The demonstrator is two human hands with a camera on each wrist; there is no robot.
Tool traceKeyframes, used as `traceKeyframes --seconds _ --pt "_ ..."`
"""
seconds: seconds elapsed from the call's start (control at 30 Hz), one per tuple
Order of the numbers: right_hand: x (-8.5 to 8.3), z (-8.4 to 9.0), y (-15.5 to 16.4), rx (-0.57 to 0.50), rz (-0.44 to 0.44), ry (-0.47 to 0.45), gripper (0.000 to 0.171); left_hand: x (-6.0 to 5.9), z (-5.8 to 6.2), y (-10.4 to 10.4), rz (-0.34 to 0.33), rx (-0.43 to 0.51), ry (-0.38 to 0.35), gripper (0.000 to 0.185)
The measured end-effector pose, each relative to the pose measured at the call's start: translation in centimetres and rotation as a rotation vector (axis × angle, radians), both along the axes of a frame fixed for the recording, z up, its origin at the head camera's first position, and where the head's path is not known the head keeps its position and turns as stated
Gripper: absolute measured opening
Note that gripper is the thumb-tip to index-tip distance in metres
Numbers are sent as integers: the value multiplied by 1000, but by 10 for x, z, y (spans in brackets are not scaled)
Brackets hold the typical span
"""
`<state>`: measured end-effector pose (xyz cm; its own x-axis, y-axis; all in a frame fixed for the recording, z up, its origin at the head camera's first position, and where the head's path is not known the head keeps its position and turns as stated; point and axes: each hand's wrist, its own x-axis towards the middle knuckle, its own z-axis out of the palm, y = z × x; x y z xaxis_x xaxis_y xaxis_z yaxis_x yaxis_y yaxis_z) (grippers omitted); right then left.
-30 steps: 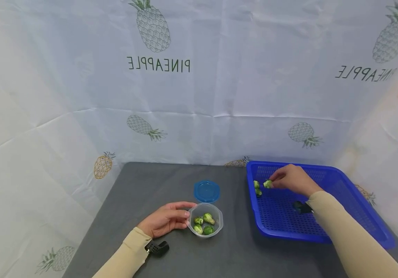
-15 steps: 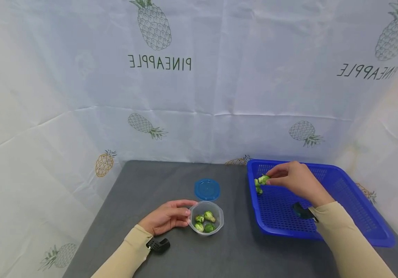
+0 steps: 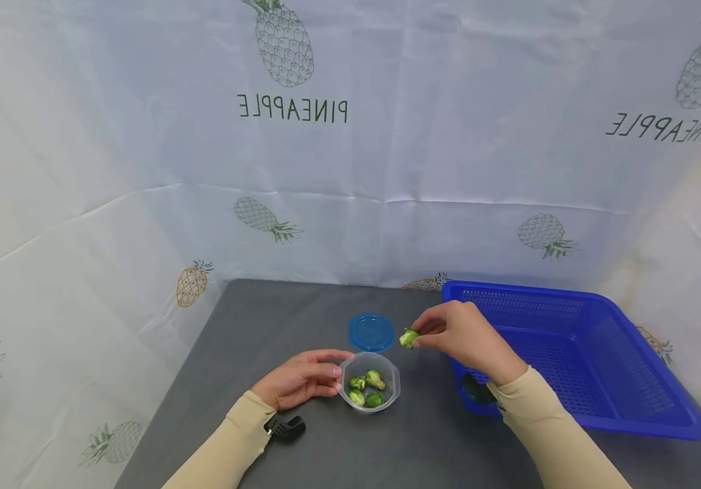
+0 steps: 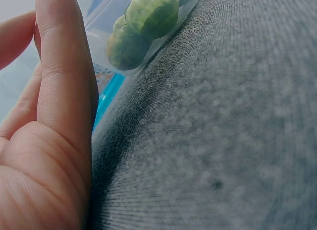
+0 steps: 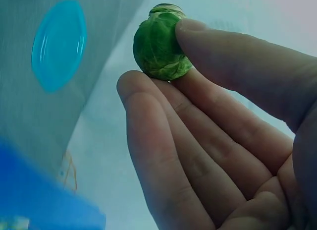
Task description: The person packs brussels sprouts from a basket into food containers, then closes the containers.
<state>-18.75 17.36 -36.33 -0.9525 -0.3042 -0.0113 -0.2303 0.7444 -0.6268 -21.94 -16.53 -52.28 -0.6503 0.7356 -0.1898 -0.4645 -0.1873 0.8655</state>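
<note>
My right hand [image 3: 463, 333] pinches a green Brussels sprout [image 3: 409, 338] between thumb and fingertips, above the dark table between basket and lid. In the right wrist view the sprout [image 5: 159, 47] shows its round leafy side and pale cut end. My left hand [image 3: 301, 380] rests its fairly straight fingers against the left side of a small clear plastic container [image 3: 395, 382]. Several Brussels sprouts [image 3: 375, 399] lie inside it; the left wrist view shows some sprouts [image 4: 151, 14] through its wall. Behind the container a round blue lid [image 3: 371, 331] lies flat.
A large blue perforated basket [image 3: 650, 407] stands at the right, its left part partly hidden by my right hand and forearm. Dark grey cloth [image 3: 338, 448] covers the table. A white curtain [image 3: 375, 163] with pineapple prints hangs behind.
My right hand has taken a Brussels sprout from the basket's left end and carried it left, out over the table. The left hand stays against the container.
</note>
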Motion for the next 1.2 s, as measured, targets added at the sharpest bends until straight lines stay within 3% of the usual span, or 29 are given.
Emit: traceKeyframes --seconds 0.3,0.53,1.2 --pt "8 -24 -39 32 120 15 10 -1 -1 1 -10 8 -8 47" --pt "12 -38 -52 70 158 30 12 0 1 1 -8 16 -36 49" --pt "12 -49 -64 137 178 39 12 -2 2 0 -11 13 -37 49"
